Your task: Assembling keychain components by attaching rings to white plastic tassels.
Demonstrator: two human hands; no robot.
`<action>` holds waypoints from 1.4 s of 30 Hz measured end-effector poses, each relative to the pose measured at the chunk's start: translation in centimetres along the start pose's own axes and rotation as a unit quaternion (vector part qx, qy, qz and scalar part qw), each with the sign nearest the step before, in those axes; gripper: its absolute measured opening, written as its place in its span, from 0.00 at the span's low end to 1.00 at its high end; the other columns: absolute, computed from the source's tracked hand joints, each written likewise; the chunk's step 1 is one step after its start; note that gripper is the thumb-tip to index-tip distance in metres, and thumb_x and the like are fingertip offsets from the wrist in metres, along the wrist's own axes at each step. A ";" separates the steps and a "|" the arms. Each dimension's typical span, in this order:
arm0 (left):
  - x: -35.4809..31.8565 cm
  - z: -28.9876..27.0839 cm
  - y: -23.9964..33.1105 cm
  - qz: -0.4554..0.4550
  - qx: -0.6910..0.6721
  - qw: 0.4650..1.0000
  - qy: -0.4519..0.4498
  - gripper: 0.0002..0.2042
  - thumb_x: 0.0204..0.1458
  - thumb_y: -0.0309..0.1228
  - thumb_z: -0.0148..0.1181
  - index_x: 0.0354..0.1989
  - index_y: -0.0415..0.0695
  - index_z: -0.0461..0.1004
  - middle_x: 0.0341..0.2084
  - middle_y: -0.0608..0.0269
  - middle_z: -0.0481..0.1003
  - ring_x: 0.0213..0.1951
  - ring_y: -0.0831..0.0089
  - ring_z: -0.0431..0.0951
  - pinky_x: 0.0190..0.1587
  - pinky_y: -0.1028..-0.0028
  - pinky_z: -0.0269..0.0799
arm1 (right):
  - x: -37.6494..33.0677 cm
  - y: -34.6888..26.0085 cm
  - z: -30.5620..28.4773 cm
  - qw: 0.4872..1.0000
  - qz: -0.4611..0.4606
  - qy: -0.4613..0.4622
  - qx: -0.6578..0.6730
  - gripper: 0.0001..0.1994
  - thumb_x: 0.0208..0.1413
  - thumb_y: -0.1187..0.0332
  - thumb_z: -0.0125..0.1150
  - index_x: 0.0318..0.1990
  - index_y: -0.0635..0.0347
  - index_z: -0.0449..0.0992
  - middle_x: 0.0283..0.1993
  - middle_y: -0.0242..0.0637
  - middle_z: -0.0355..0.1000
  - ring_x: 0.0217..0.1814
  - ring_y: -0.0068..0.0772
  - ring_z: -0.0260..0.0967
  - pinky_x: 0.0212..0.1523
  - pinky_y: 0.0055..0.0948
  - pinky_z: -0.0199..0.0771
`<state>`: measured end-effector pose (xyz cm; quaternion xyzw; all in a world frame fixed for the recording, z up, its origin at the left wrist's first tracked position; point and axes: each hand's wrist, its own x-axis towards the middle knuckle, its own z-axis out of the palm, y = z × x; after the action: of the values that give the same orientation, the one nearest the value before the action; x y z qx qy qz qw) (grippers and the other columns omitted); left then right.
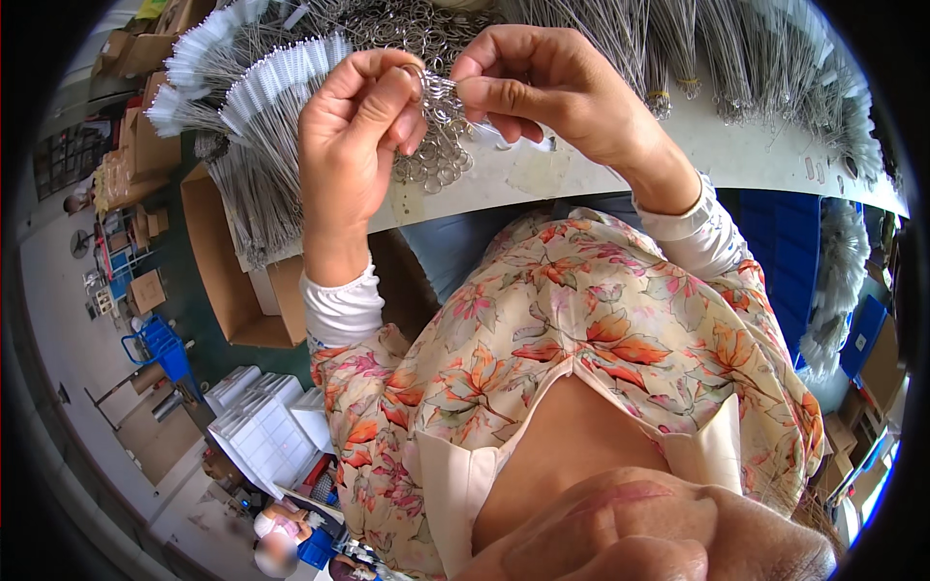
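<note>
Above the table's near edge my two hands are raised close together. My left hand (356, 131) is closed, pinching a metal ring (420, 79) between thumb and fingertips. From the right, my right hand (547, 92) pinches a small cluster of shiny wire loops (442, 89) beside that ring. Whether the loops are threaded on the ring is too small to tell. Below and behind the fingers lies a pile of loose metal rings (438, 167). Left of my left hand lie thin wire brushes with white bristles (281, 82), their wire stems pointing toward me.
More wire-stemmed brushes (765, 63) lie in bundles across the back right of the white table (601, 179). An open cardboard box (218, 257) stands below its left edge. White plastic trays (271, 426) are stacked at the left, and a person (278, 533) is beyond them.
</note>
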<state>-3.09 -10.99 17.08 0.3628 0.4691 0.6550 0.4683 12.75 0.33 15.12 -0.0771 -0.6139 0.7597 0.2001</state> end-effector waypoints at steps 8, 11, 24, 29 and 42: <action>-0.8 -0.7 0.7 0.024 0.068 0.997 -0.003 0.06 0.55 0.26 0.53 0.37 0.36 0.72 0.24 0.63 0.72 0.19 0.84 0.64 0.22 0.84 0.62 | 0.4 0.5 0.5 1.000 -0.011 -0.006 0.009 0.09 0.56 0.68 0.56 0.39 0.64 0.72 0.27 0.26 0.69 0.22 0.10 0.59 0.19 0.12 0.57; -1.2 -1.3 1.4 -0.087 -0.024 0.995 -0.033 0.07 0.55 0.25 0.52 0.39 0.36 0.71 0.25 0.61 0.72 0.18 0.84 0.63 0.21 0.83 0.62 | 0.4 0.8 0.6 1.000 -0.009 -0.009 0.008 0.06 0.54 0.70 0.57 0.36 0.63 0.73 0.28 0.27 0.70 0.27 0.12 0.63 0.26 0.13 0.65; -2.9 0.4 -0.5 0.140 -0.072 0.984 0.087 0.09 0.54 0.27 0.51 0.35 0.34 0.74 0.34 0.53 0.76 0.35 0.70 0.76 0.44 0.74 0.69 | 1.1 3.6 3.5 0.993 -0.109 0.047 -0.005 0.07 0.50 0.73 0.62 0.35 0.66 0.74 0.29 0.32 0.73 0.31 0.19 0.71 0.33 0.19 0.72; -7.5 -3.4 1.0 0.172 -0.003 0.965 0.197 0.08 0.55 0.25 0.48 0.35 0.33 0.73 0.35 0.51 0.75 0.36 0.65 0.76 0.42 0.66 0.72 | 0.3 7.2 4.0 0.971 -0.104 0.028 -0.215 0.07 0.48 0.74 0.63 0.36 0.65 0.75 0.32 0.34 0.75 0.33 0.22 0.72 0.37 0.22 0.72; -28.5 -18.6 -18.5 -0.168 0.337 0.839 0.392 0.05 0.54 0.27 0.49 0.30 0.40 0.70 0.21 0.59 0.74 0.25 0.73 0.75 0.31 0.74 0.71 | -3.3 13.3 4.3 0.947 0.198 -0.086 -0.236 0.06 0.51 0.74 0.59 0.36 0.65 0.75 0.27 0.29 0.72 0.27 0.15 0.67 0.29 0.16 0.68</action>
<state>-6.56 -41.03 -7.11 0.1263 0.8590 0.4555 0.1968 11.40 -7.02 2.91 -0.1763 -0.7627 0.6215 -0.0322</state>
